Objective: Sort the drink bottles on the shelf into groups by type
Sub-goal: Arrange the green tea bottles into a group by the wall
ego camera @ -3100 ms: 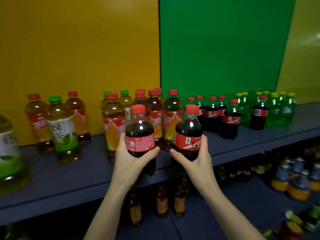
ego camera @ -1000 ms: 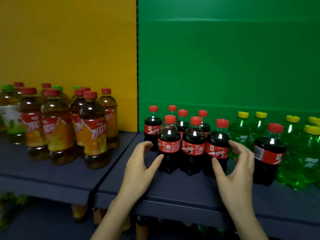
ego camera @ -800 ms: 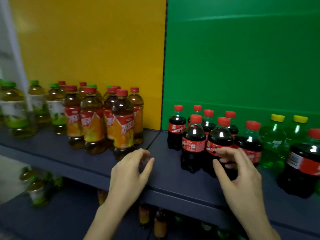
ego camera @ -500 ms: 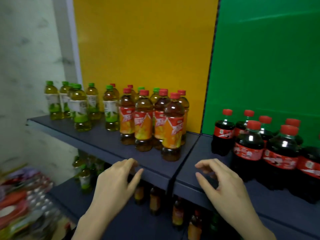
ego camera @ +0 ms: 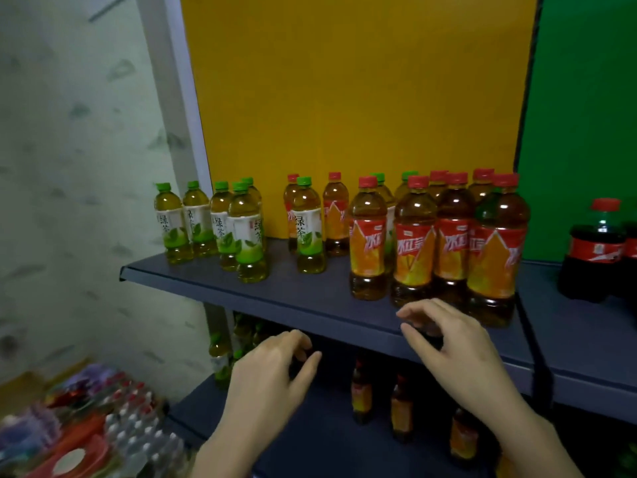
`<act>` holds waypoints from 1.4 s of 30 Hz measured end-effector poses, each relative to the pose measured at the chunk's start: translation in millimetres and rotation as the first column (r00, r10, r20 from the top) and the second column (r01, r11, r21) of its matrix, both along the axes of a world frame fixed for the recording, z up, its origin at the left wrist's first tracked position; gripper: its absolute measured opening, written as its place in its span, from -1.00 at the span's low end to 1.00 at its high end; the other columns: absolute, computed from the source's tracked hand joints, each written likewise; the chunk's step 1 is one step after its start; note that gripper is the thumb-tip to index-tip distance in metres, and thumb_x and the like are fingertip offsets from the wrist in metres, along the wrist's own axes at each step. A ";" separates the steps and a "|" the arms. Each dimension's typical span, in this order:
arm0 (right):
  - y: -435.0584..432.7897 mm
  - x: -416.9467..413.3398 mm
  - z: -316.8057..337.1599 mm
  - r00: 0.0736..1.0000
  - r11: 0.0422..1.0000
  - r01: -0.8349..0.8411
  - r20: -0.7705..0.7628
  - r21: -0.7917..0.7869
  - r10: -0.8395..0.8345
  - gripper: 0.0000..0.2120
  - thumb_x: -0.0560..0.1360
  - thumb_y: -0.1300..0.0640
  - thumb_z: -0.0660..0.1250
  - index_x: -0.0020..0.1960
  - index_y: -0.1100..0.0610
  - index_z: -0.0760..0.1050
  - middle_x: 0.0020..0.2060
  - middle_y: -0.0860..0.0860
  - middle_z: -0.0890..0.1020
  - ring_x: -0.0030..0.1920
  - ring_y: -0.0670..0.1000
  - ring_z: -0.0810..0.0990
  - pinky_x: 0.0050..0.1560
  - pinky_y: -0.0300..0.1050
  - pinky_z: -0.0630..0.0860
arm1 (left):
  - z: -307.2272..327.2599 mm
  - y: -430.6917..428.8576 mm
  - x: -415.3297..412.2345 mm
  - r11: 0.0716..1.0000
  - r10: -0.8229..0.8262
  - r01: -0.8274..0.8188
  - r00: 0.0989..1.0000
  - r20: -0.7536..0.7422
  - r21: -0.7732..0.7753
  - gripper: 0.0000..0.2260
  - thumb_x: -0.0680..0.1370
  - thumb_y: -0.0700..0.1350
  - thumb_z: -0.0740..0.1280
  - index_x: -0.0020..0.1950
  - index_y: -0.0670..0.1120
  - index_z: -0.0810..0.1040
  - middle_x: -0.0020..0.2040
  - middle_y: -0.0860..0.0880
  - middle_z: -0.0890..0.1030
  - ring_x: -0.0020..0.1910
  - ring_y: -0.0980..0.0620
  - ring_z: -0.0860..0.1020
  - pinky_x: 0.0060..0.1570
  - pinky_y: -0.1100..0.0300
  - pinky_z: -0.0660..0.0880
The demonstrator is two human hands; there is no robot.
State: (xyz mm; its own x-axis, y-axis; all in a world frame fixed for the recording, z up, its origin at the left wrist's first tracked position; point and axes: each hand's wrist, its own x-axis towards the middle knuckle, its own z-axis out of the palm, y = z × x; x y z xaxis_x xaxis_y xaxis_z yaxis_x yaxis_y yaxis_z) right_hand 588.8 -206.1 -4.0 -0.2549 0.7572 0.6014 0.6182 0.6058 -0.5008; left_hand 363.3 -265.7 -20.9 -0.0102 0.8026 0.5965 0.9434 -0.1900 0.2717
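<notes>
Drink bottles [ego camera: 412,243] of clear plastic crowd the dark blue-grey metal shelf [ego camera: 310,298] before you, and both of your hands are empty. At the shelf's left end stands a tight cluster of green tea bottles [ego camera: 246,236], green-capped with white-and-green labels. Toward the shelf's right end, red-capped iced tea bottles [ego camera: 496,257] with orange-and-red labels are packed shoulder to shoulder, two green caps showing among their back rows. Mid-shelf, between the clusters, a lone green-capped bottle [ego camera: 310,232] stands just in front of two red-capped ones. Beyond the shelf's right end, on the adjoining board, a dark cola bottle [ego camera: 598,246] with a red cap and red label stands apart from the teas. Your right hand [ego camera: 451,343] hovers at the shelf's front edge, just in front of the iced tea bottles, fingers loosely curled and holding nothing; whether it touches the edge cannot be told. Your left hand [ego camera: 272,370] hangs below the shelf's front edge, fingers relaxed, gripping nothing. Behind the shelf rise a yellow back panel [ego camera: 344,81] and, to its right, a green back panel [ego camera: 586,98]. Under the shelf, more small bottles [ego camera: 362,391] stand on a lower level, and blurred colourful packages [ego camera: 86,426] lie off its lower left.
</notes>
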 end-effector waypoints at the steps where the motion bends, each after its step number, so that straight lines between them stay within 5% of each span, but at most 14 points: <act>1: 2.3 -7.4 3.8 1.000 1.000 0.010 -0.009 0.008 -0.010 -0.87 0.49 0.04 0.30 0.00 -0.16 0.48 -0.11 -0.31 0.53 -0.05 -0.27 0.52 -0.08 -0.20 0.52 | 2.7 4.6 -6.8 1.000 -0.015 0.015 1.000 0.010 0.008 -0.85 0.54 0.14 0.22 -0.01 0.11 0.47 -0.22 0.23 0.46 -0.26 0.22 0.42 -0.36 0.40 0.31; 5: 14.9 -27.5 24.3 0.998 0.999 0.033 -0.058 0.043 -0.031 -0.86 0.49 0.10 0.31 -0.02 -0.13 0.50 -0.12 -0.29 0.54 -0.07 -0.27 0.52 -0.13 -0.31 0.48 | 16.3 29.2 -24.9 0.994 -0.084 0.080 0.995 0.050 0.076 -0.87 0.52 0.10 0.28 -0.04 0.08 0.49 -0.19 0.21 0.52 -0.19 0.23 0.49 -0.29 0.39 0.35; 9: 30.9 -35.8 49.1 0.994 0.992 0.050 -0.101 0.119 -0.038 -0.85 0.49 0.18 0.32 -0.03 -0.07 0.52 -0.10 -0.25 0.55 -0.01 -0.28 0.51 -0.11 -0.51 0.40 | 34.7 66.1 -32.3 0.973 -0.180 0.160 0.978 0.109 0.166 -0.82 0.52 0.06 0.30 0.06 0.03 0.52 -0.09 0.18 0.56 -0.09 0.16 0.55 -0.11 0.15 0.53; 14: 58.3 -34.6 92.6 0.986 0.970 0.114 -0.145 0.215 -0.084 -0.86 0.51 0.17 0.28 0.00 -0.03 0.54 -0.07 -0.22 0.57 0.01 -0.29 0.51 -0.07 -0.45 0.39 | 65.9 127.8 -34.3 0.923 -0.334 0.290 0.930 0.154 0.252 -0.82 0.55 0.01 0.26 0.12 0.00 0.50 -0.02 0.12 0.58 -0.05 0.13 0.55 -0.07 0.05 0.54; 20: 99.9 -30.1 153.1 0.976 0.966 0.129 -0.203 0.223 -0.084 -0.86 0.54 0.19 0.25 -0.01 0.00 0.54 -0.11 -0.16 0.61 -0.03 -0.16 0.58 0.02 -0.26 0.52 | 101.8 197.1 -25.1 0.880 -0.462 0.384 0.830 0.313 0.280 -0.80 0.60 -0.11 0.17 0.21 -0.03 0.43 0.03 0.07 0.55 -0.02 0.20 0.51 -0.06 0.43 0.44; 23: 129.7 -28.2 176.3 0.980 0.977 0.154 -0.148 0.145 -0.133 -0.86 0.54 0.19 0.24 0.00 0.01 0.54 -0.11 -0.12 0.61 0.01 -0.05 0.59 0.13 -0.01 0.51 | 110.2 228.9 -14.7 0.883 -0.469 0.413 0.797 0.380 0.222 -0.70 0.59 -0.10 0.20 0.32 -0.09 0.35 0.12 0.04 0.48 0.04 0.13 0.46 -0.10 0.52 0.37; 28: 175.2 -20.3 202.9 0.953 0.959 0.283 0.122 -0.026 -0.278 -0.83 0.53 0.09 0.26 0.12 0.04 0.50 0.09 0.01 0.56 0.08 0.05 0.52 0.14 0.02 0.45 | 118.2 279.0 6.9 0.863 -0.472 0.492 0.706 0.529 0.113 -0.54 0.56 -0.03 0.25 0.41 -0.10 0.23 0.33 -0.04 0.39 0.23 0.03 0.41 0.23 0.02 0.43; 32: 202.8 -22.8 210.1 0.889 0.912 0.386 0.323 -0.142 -0.326 -0.60 0.50 0.03 0.31 0.29 0.14 0.39 0.21 0.07 0.49 0.15 0.05 0.46 0.11 -0.08 0.38 | 122.4 309.2 15.6 0.811 -0.463 0.585 0.637 0.616 0.005 -0.42 0.51 -0.04 0.33 0.45 -0.12 0.16 0.40 -0.07 0.32 0.32 0.01 0.35 0.19 0.17 0.36; 37: 232.1 -30.5 214.9 0.796 0.829 0.491 0.525 -0.268 -0.301 -0.35 0.40 -0.07 0.40 0.37 0.20 0.30 0.27 0.13 0.47 0.24 0.12 0.45 0.28 0.07 0.39 | 117.8 327.1 25.1 0.772 -0.488 0.634 0.629 0.606 -0.036 -0.42 0.48 -0.14 0.38 0.43 -0.12 0.20 0.39 -0.09 0.37 0.26 0.03 0.40 0.19 0.17 0.35; 42: 251.1 -35.2 213.6 0.774 0.740 0.524 0.598 -0.423 -0.207 -0.41 0.37 0.02 0.44 0.30 0.24 0.37 0.21 0.14 0.52 0.12 0.11 0.54 0.24 0.10 0.47 | 110.0 334.3 26.3 0.746 -0.534 0.665 0.565 0.629 0.036 -0.59 0.47 -0.14 0.39 0.25 -0.07 0.32 0.15 -0.02 0.48 0.08 0.10 0.43 0.00 0.27 0.36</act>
State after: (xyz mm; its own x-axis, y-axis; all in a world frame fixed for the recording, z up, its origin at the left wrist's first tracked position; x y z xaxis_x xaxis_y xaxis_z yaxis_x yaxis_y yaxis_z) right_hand 553.6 45.0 209.6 -0.0143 0.9979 -0.0630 0.9738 -0.0004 -0.2274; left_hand 389.5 68.6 89.2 0.2366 0.8414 0.4859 0.2737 -0.5375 0.7976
